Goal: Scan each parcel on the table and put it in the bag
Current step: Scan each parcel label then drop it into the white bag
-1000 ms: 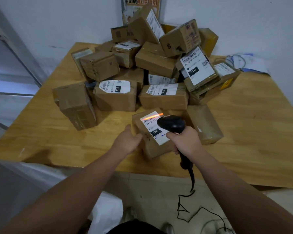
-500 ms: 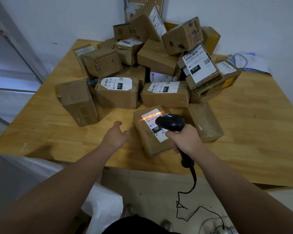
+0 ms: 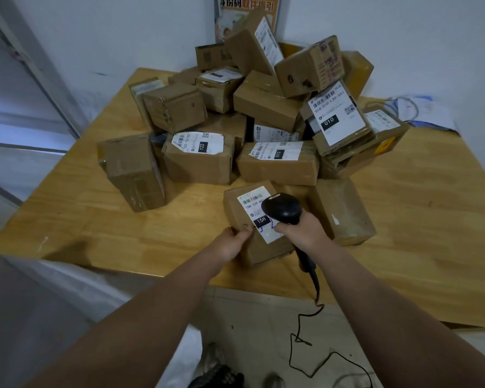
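Note:
A brown cardboard parcel (image 3: 240, 211) with a white label marked 15H lies near the front edge of the wooden table (image 3: 123, 228). My left hand (image 3: 231, 243) grips its near left corner. My right hand (image 3: 303, 233) holds a black corded barcode scanner (image 3: 282, 208) over the label; no red scan line shows. A white bag (image 3: 76, 298) hangs open below the table's front left edge.
Several more taped cardboard parcels are heaped at the table's back, one with a 122 label (image 3: 199, 161) and one with a 010 label (image 3: 336, 116). A plain parcel (image 3: 342, 211) lies right of the scanner. The scanner cable (image 3: 300, 340) trails to the floor.
My left hand, which had drawn away to the left, has come back and taken hold of the parcel's near corner. The red scan line on the label has gone out.

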{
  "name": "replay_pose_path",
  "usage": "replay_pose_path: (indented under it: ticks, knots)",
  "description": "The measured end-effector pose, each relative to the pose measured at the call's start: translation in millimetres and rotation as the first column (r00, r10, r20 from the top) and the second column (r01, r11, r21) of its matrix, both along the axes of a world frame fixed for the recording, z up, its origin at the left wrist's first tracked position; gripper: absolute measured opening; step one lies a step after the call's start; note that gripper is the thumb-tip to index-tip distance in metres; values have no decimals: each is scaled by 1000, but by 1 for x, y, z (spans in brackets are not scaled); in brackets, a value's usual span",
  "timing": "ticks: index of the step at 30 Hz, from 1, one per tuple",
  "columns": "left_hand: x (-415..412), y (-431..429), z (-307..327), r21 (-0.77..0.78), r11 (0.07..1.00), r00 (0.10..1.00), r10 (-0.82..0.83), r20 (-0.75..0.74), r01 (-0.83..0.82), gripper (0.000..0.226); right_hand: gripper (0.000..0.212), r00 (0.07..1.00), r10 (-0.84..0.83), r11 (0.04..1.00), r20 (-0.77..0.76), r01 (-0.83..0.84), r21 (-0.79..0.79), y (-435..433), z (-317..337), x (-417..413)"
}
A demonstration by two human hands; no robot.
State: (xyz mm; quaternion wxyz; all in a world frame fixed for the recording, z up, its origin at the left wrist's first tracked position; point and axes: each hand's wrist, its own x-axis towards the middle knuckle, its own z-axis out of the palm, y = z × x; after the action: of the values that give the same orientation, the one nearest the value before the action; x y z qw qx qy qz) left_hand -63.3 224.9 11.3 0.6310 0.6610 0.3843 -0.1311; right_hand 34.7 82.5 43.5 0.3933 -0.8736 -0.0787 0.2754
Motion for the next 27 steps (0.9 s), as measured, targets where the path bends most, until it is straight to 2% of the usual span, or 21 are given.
replay_pose_path:
  ticks: [2, 7, 9, 12, 15, 18, 21, 24, 27]
  knots:
    - [-1, -10, -7, -34, 998, 998, 57, 21, -57, 58, 21, 993, -59, 987, -101, 73, 141, -1, -4, -6]
    - [-20, -29, -10, -106, 955, 945, 292, 146, -278, 67, 29, 958, -177, 922, -224, 241, 303, -16, -11, -28]
    - [-40, -36, -6, -121, 924, 907, 379, 186, -362, 71, 33, 949, -180, 887, -258, 270, 374, -24, -8, -44]
    - [-86, -41, -5, -111, 890, 856, 456, 243, -442, 67, 27, 950, -117, 857, -290, 244, 453, -33, -2, -69]
    - [-138, -46, -6, -72, 881, 841, 469, 271, -468, 73, 25, 953, 36, 867, -301, 120, 484, -31, 4, -93]
    - [-194, -50, -7, -17, 842, 814, 527, 244, -540, 71, 21, 940, 215, 887, -264, -76, 455, -19, 5, -120]
    - [-247, -46, -14, 13, 775, 764, 619, 180, -631, 90, 23, 892, 406, 854, -197, -294, 429, -2, 1, -150]
    - [-295, -36, -32, 42, 615, 616, 780, 114, -787, 90, 24, 829, 540, 811, -149, -465, 355, 14, -11, -179]
    - [-338, -16, -62, 57, 443, 443, 896, -3, -895, 87, 22, 795, 584, 806, -165, -542, 240, 31, -36, -204]
